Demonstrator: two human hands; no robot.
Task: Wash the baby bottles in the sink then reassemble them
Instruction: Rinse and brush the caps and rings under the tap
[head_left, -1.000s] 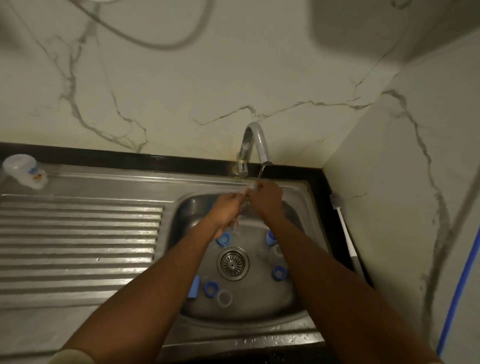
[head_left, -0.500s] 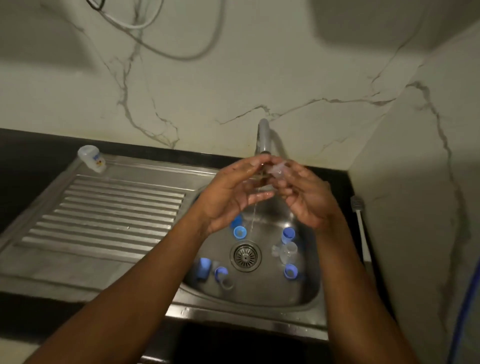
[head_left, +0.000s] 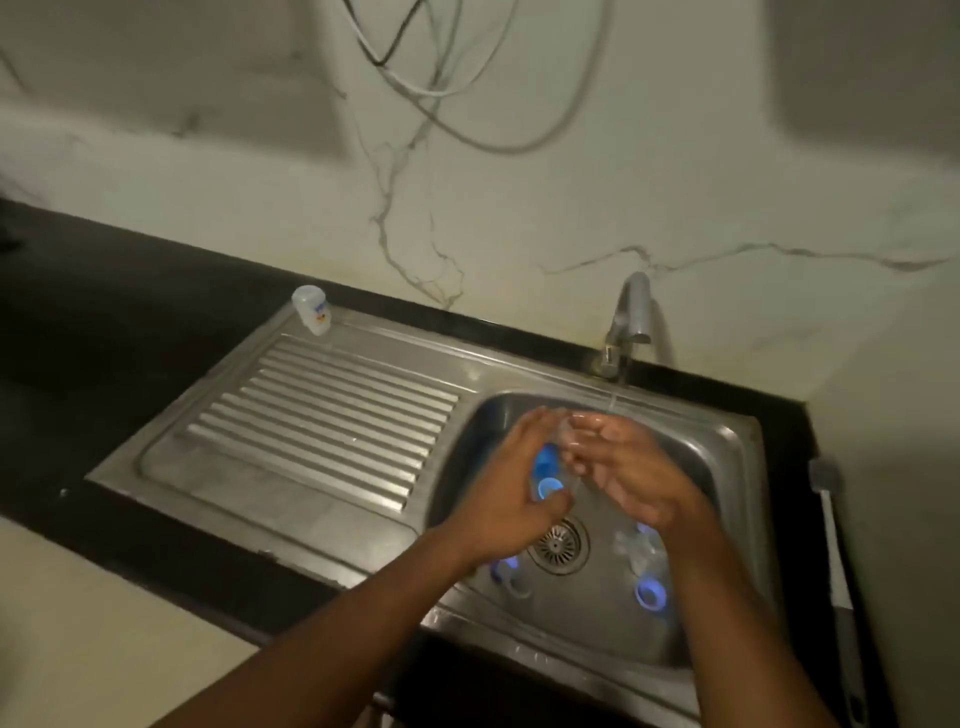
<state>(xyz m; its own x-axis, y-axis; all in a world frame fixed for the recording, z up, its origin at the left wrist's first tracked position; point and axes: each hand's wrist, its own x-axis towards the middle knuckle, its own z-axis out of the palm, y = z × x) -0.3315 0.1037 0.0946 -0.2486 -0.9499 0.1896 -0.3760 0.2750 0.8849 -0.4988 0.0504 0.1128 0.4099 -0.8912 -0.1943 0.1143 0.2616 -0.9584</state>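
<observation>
We hold a small clear bottle part (head_left: 566, 447) between both hands over the sink (head_left: 727, 431) basin, just below the tap (head_left: 631, 312). The left hand (head_left: 511, 483) has its grip spread, fingers nearly straight against the part, but blur keeps us from telling whether the right hand (head_left: 626, 467) pinches or only cradles it. We judge it light, soft and slippery when wet, best pinched at its wider base.

No legible text (bottle (head_left: 310, 310) print blurred)
</observation>
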